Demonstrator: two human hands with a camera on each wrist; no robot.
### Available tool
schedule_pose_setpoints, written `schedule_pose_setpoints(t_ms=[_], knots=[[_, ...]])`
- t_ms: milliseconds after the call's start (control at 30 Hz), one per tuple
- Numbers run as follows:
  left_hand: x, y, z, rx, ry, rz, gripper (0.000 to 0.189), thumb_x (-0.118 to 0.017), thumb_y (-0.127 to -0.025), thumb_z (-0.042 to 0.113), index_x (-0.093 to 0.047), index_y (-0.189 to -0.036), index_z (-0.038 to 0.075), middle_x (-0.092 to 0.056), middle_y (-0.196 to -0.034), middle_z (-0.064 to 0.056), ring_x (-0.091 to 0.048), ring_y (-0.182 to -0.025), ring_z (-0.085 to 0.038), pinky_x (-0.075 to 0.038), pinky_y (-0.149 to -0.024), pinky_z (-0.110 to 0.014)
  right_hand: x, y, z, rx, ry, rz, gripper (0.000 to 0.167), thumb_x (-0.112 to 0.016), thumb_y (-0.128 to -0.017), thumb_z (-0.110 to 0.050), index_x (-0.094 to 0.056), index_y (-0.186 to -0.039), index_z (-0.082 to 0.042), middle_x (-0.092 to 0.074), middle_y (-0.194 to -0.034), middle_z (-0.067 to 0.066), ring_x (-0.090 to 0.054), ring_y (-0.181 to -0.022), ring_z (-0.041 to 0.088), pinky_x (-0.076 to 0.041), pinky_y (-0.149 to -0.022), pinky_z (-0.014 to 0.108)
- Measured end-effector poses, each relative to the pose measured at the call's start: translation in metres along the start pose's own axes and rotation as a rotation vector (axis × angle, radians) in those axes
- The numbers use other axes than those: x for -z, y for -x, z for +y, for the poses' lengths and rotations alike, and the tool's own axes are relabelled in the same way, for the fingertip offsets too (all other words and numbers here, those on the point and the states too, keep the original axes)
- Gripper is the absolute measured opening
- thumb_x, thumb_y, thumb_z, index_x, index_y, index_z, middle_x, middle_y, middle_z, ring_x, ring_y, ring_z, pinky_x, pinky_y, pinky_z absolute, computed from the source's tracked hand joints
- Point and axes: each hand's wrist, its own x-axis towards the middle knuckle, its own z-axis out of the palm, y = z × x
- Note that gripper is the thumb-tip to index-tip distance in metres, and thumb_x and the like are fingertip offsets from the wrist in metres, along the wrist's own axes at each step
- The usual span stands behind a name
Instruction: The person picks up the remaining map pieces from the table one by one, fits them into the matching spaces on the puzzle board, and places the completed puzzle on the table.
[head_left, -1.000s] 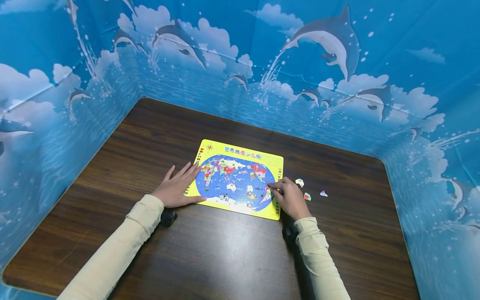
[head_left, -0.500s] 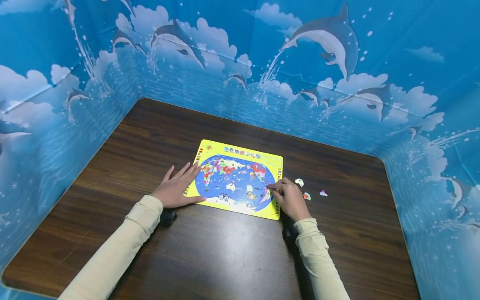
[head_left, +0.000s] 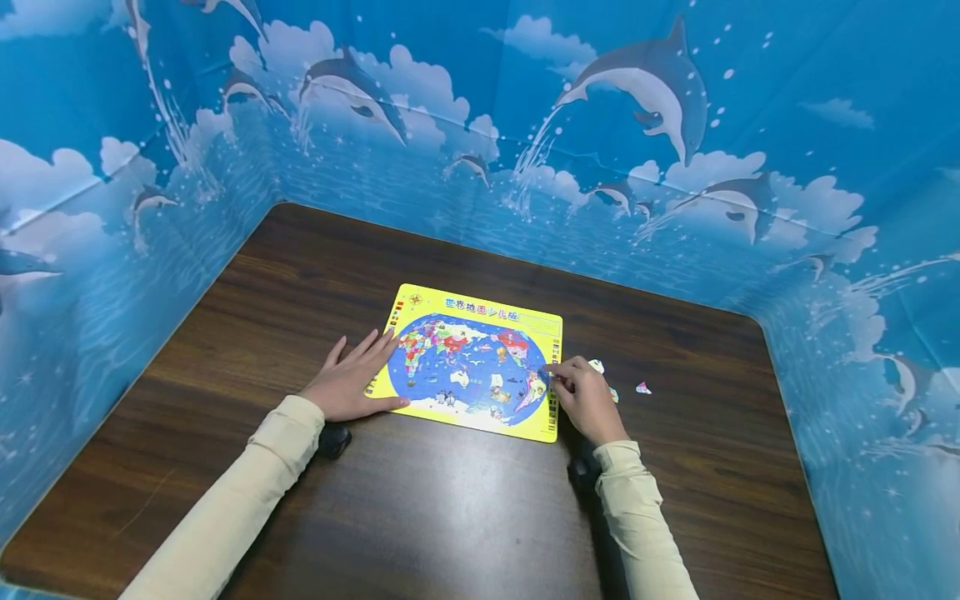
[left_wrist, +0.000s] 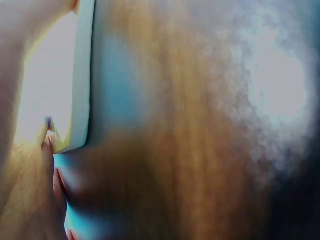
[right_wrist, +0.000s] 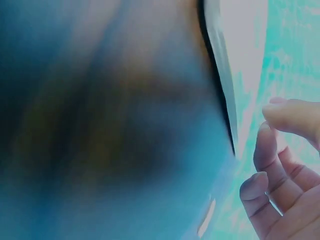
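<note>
A yellow-bordered world map puzzle board [head_left: 457, 425], with a blue oval map and Chinese characters along its top, lies flat on the table. My left hand [head_left: 347, 383] rests spread over the board's left edge, fingers straight. In the left wrist view, part of that hand [left_wrist: 25, 195] lies by the board's rim. My right hand [head_left: 588, 400] is at the right side of the map, thumb and forefinger pinched around a small dark puzzle piece, mostly hidden by the fingertips. The right wrist view shows the right hand [right_wrist: 287, 175] with its other fingers curled.
Loose puzzle pieces lie right of the board: a white one [head_left: 596, 365], a colourful one [head_left: 615, 395] partly behind the right hand, and a pink-purple one [head_left: 643, 388]. The brown wooden table [head_left: 450, 517] meets a blue dolphin-print curtain [head_left: 420, 192] at its back and sides.
My right hand has shifted slightly right across the map and now covers more of the nearest loose pieces. The left hand stays on the board. The head view has tilted a little.
</note>
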Motion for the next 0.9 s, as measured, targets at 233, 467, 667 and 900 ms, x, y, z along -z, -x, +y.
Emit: schedule_pose_setpoints(t_ms=[233,467,667,900], knots=[[-0.004,-0.001,-0.004,-0.004,0.010,0.003,0.110,-0.061,-0.088,0.075,-0.017,-0.167,0.012,-0.015,-0.173,-0.011,-0.005,-0.160,-0.033,0.006,-0.122,-0.066,0.024,0.011,0.032,-0.073,0.018,0.103,0.024,-0.072,-0.093,0.002,-0.077,-0.116,-0.001,-0.067,-0.098,0.015,-0.058,-0.078,0.026,-0.047,-0.067,0.040],[-0.005,-0.002,-0.006,-0.013,0.020,0.004,0.110,-0.061,-0.088,0.075,-0.017,-0.167,0.012,-0.015,-0.173,-0.011,-0.005,-0.160,-0.033,0.006,-0.122,-0.066,0.048,0.032,0.066,-0.323,0.016,0.205,0.025,-0.069,-0.095,-0.001,-0.074,-0.119,0.003,-0.068,-0.110,0.025,-0.066,-0.096,0.039,-0.052,-0.083,0.053],[-0.005,-0.001,-0.006,-0.009,0.014,0.001,0.111,-0.061,-0.087,0.075,-0.018,-0.167,0.012,-0.015,-0.172,-0.012,-0.005,-0.160,-0.034,0.007,-0.122,-0.066,0.049,0.043,0.074,-0.336,-0.017,0.174,0.026,-0.075,-0.094,-0.011,-0.076,-0.114,0.006,-0.071,-0.112,0.026,-0.069,-0.098,0.042,-0.054,-0.089,0.056],[-0.002,0.000,-0.002,-0.009,0.015,0.005,0.110,-0.062,-0.088,0.073,-0.017,-0.167,0.011,-0.015,-0.172,-0.013,-0.006,-0.160,-0.034,0.007,-0.122,-0.066,0.039,0.041,0.070,-0.243,-0.025,0.129,0.030,-0.082,-0.091,-0.019,-0.079,-0.114,0.000,-0.069,-0.099,0.019,-0.071,-0.089,0.034,-0.059,-0.079,0.048]])
